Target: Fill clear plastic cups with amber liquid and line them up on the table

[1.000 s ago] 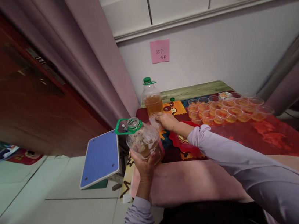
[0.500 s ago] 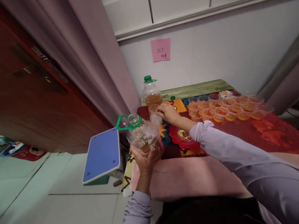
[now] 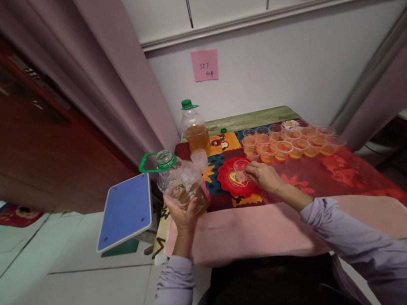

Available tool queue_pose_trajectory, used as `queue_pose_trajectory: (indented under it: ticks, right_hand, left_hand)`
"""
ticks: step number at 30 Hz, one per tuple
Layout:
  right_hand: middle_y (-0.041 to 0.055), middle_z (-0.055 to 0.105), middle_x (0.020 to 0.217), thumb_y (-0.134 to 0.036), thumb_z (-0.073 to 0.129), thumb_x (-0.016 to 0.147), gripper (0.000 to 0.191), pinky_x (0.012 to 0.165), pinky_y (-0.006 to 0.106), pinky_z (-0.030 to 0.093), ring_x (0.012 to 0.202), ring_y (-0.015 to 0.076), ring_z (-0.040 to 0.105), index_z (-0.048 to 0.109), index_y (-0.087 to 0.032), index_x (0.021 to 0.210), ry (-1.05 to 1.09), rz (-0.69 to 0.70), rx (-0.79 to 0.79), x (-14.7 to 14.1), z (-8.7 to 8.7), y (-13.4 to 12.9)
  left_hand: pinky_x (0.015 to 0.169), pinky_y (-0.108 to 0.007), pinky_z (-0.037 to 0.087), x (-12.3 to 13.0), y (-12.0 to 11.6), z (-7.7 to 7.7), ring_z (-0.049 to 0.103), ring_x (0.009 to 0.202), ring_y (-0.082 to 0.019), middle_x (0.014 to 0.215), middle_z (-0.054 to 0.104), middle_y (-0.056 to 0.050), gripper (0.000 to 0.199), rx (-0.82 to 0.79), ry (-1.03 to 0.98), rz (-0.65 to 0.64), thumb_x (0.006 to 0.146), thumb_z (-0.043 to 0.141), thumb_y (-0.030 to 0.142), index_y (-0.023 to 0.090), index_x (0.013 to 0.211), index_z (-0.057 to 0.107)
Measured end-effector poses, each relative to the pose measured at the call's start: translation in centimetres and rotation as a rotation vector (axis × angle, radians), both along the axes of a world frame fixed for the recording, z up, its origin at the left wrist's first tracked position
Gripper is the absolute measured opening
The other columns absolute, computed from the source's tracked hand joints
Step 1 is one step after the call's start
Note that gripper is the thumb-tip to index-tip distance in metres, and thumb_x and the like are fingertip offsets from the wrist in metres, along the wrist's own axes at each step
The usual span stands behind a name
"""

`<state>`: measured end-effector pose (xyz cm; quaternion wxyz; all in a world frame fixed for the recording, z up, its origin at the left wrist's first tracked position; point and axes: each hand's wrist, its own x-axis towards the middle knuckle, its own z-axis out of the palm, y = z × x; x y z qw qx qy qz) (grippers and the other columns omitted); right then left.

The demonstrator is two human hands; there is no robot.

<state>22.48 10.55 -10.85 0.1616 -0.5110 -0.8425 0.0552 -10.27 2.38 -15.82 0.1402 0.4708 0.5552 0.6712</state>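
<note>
My left hand [image 3: 184,213] is wrapped round the lower side of a large clear plastic bottle [image 3: 181,183], uncapped, with a green handle ring and some amber liquid inside. Between thumb and fingers, my right hand [image 3: 263,175] holds a clear plastic cup [image 3: 242,168] over a red scalloped plate [image 3: 226,179]. The held cup looks empty. A stack of clear cups [image 3: 199,159] stands just right of the bottle. Rows of plastic cups [image 3: 284,148] with orange-amber liquid fill the right part of the table.
A second bottle [image 3: 196,136] with a green cap stands at the back, a loose green cap [image 3: 223,130] to its right. Pink cloth [image 3: 245,232] covers the table's front edge. Left of the table is a small blue-topped stand [image 3: 124,206]. A pink note [image 3: 205,65] sticks to the wall.
My right hand has moved right and nearer from the cup stack, bringing one cup away over the red plate. My left hand still holds the bottle. The view has shifted slightly.
</note>
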Motion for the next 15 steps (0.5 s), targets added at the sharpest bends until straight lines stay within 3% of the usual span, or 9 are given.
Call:
queue_pose_trajectory:
  ticks: [6,10,12,15]
  right_hand:
    - [0.0121,0.078,0.129,-0.022,0.056,0.107,0.030,0.082,0.032,0.058,0.104,0.0242,0.076,0.080,-0.023,0.126,0.022,-0.005,0.012,0.2,-0.9,-0.1]
    - [0.0161,0.073,0.142,-0.032,0.065,0.104,0.040,0.092,0.040,0.063,0.120,0.0305,0.075,0.071,-0.022,0.143,0.218,-0.013,0.183,0.6,-0.2,-1.1]
    - [0.0167,0.076,0.135,-0.039,0.067,0.104,0.042,0.095,0.041,0.063,0.118,0.0301,0.075,0.071,-0.021,0.141,0.422,-0.042,0.262,-0.1,0.0,-2.2]
    - [0.0105,0.080,0.106,-0.044,0.066,0.104,0.031,0.083,0.036,0.064,0.088,0.0227,0.077,0.075,-0.022,0.125,0.752,-0.040,0.190,-3.3,-0.8,-4.3]
  left_hand:
    - [0.106,-0.050,0.056,-0.2,0.4,-0.4,0.069,0.121,-0.032,0.134,0.062,-0.015,0.100,0.001,0.032,-0.015,0.070,0.086,0.071,0.020,0.145,0.044]
    - [0.108,-0.050,0.055,-0.3,0.4,-0.4,0.068,0.124,-0.032,0.135,0.063,-0.015,0.098,0.003,0.047,-0.006,0.071,0.086,0.069,0.021,0.145,0.045]
    - [0.110,-0.050,0.055,-0.4,0.2,-0.1,0.068,0.125,-0.032,0.136,0.063,-0.015,0.096,-0.006,0.063,-0.003,0.071,0.087,0.065,0.021,0.145,0.046]
    - [0.108,-0.050,0.056,-0.3,-0.1,0.5,0.071,0.121,-0.031,0.134,0.066,-0.015,0.093,-0.068,0.070,0.029,0.070,0.089,0.058,0.021,0.144,0.047]
